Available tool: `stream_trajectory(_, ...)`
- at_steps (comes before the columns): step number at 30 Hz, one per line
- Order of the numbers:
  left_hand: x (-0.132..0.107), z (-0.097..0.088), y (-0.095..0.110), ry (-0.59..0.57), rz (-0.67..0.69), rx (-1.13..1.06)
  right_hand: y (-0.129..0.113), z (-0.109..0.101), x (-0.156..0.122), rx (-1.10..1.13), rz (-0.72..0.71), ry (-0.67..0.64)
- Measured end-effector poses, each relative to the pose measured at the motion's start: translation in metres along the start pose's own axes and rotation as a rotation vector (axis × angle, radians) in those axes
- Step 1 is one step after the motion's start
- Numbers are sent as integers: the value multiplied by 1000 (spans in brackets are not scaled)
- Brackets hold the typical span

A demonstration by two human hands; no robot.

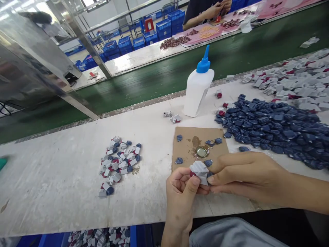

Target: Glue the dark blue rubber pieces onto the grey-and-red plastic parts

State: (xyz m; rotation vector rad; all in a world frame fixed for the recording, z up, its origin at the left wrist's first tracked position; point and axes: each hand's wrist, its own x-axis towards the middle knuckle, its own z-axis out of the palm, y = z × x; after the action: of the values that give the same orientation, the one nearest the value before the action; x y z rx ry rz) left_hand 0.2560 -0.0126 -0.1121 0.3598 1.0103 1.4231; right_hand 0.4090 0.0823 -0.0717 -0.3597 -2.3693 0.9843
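Observation:
My left hand (181, 195) pinches a small grey-and-red plastic piece (199, 170) between thumb and fingers. My right hand (244, 176) closes its fingertips on the same piece from the right, where a small blue part (208, 163) sits beside it. Both hands hover over the near edge of a brown cardboard square (187, 145). On the cardboard lies a small puddle of glue (202, 152) and a few loose blue parts. A white glue bottle (197, 87) with a blue nozzle stands just behind it.
A heap of blue parts (272, 127) lies to the right, grey-and-red pieces (295, 80) behind it. A small pile of joined pieces (119, 161) lies to the left. A green conveyor belt (154, 82) runs behind the table. Another person's hands (218, 8) work at the far table.

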Motion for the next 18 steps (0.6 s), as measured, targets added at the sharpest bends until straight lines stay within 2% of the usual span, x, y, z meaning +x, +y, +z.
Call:
stream_trajectory(3,2,2,6,-19,38,16,4,-4,-1,-20,-67,82)
stream_trajectory(7,3,18,5,125,94,48,0,0,12,64,97,307)
stream_trajectory(12,2,38,-8,254,174,107,-5,31,27,279,268,364)
stream_trajectory(16,2,48,-16,257,238,181,0,52,26,439,224,564)
stream_trajectory(18,2,45,-17,244,274,240,4,57,26,432,181,614)
